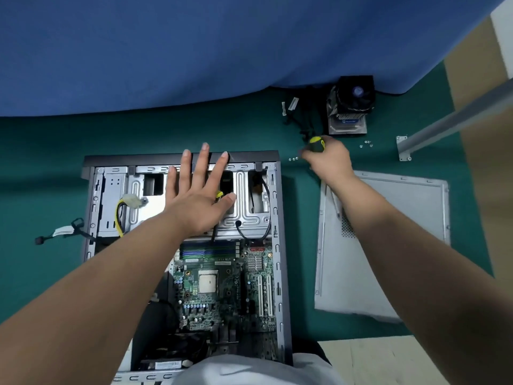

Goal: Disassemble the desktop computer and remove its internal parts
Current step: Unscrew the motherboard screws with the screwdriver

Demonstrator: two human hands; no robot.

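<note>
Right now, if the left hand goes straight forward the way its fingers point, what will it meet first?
The left hand lies flat with fingertips already at the case's dark front edge. Beyond that, probably only green mat, then the blue cloth.

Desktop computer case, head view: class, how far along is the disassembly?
Done: the grey metal side panel lies beside the open black-framed tower case; the black CPU cooler fan sits out on the green mat. In hand: right hand grips a yellow-and-black screwdriver; left hand rests flat on the silver drive cage. Left: green motherboard.
</note>
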